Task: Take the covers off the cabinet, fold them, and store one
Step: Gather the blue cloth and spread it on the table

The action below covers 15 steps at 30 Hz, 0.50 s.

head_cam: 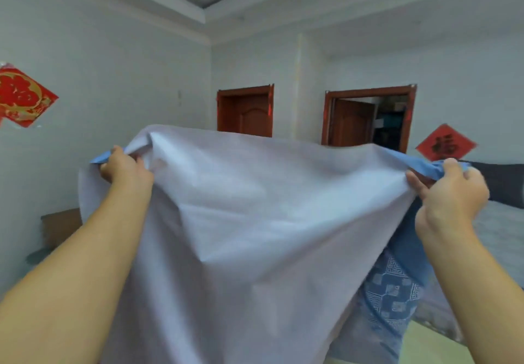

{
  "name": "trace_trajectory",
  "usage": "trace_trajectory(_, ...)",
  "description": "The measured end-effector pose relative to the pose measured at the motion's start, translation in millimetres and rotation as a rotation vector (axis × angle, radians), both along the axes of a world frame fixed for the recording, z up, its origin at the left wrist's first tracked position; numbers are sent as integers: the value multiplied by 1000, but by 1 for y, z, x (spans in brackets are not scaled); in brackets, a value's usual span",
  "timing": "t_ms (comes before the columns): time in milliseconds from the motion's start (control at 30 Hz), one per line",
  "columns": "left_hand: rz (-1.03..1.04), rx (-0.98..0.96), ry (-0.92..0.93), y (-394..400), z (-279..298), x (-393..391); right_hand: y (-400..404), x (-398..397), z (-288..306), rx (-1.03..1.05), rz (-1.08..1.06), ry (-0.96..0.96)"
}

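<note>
left hand (124, 165) and right hand (450, 191) are gripping the cover (255, 222) corners, holding it spread wide for folding.

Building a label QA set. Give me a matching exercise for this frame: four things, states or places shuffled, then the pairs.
Things:
1. left hand
2. right hand
3. left door
4. right door

States or places:
A. stands open
B. grips the cover's right corner
C. is closed
D. grips the cover's left corner

Pairs: 1-D, 2-B, 3-C, 4-A. The cover hangs spread between both hands.
</note>
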<state>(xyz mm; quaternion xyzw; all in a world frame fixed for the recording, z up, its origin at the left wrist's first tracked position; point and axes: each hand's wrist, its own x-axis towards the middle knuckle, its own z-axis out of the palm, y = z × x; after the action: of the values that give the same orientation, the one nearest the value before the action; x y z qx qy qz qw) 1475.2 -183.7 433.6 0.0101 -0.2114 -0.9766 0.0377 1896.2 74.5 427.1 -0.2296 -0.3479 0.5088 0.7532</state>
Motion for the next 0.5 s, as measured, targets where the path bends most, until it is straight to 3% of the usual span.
trace_trajectory(100, -40, -79, -15, 26, 19, 29, 8, 37, 32, 74, -53, -35)
trace_trajectory(200, -91, -125, -15, 60, 33, 54, 16, 52, 57, 110, -258, -284)
trace_trajectory(267, -153, -129, -26, 81, 38, 71, 21, 60, 70, 75, -362, -354)
trace_trajectory(500, -239, -21, 45, 126, 104, 102, 22, 102, 170, 306, -628, -211)
